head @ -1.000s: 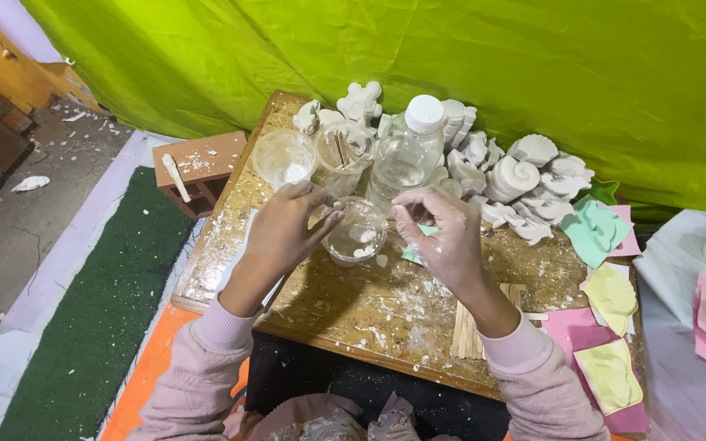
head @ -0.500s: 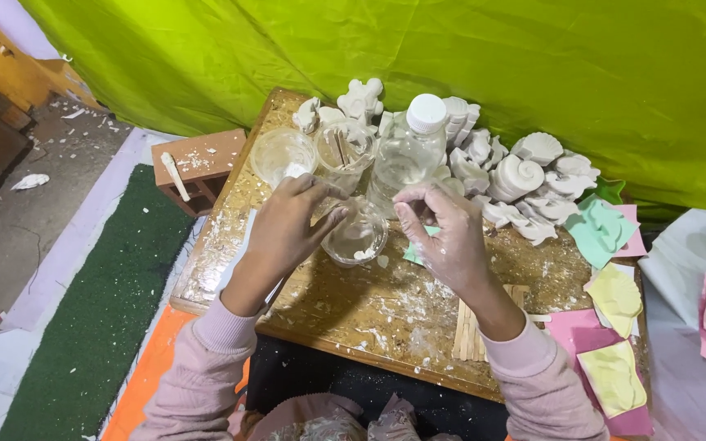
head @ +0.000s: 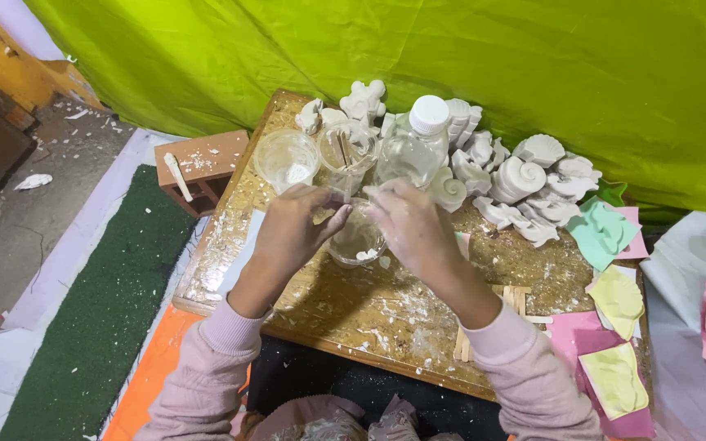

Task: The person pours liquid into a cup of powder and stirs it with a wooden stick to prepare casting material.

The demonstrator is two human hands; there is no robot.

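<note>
Both hands meet over a small clear cup (head: pixel 357 241) on the tabletop (head: pixel 386 314): the left hand (head: pixel 292 229) wraps its side in a closed grip, while the right hand (head: pixel 410 224) pinches at its rim. White lumps lie inside it. Behind stand a clear cup (head: pixel 286 158) holding white residue, a stick-filled cup (head: pixel 345 151), and a capped bottle (head: pixel 414 147).

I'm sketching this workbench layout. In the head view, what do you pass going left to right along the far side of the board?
Brick with a white stick → empty clear cup → clear cup with sticks → white-capped clear bottle → pile of white shell casts → green mould.
</note>
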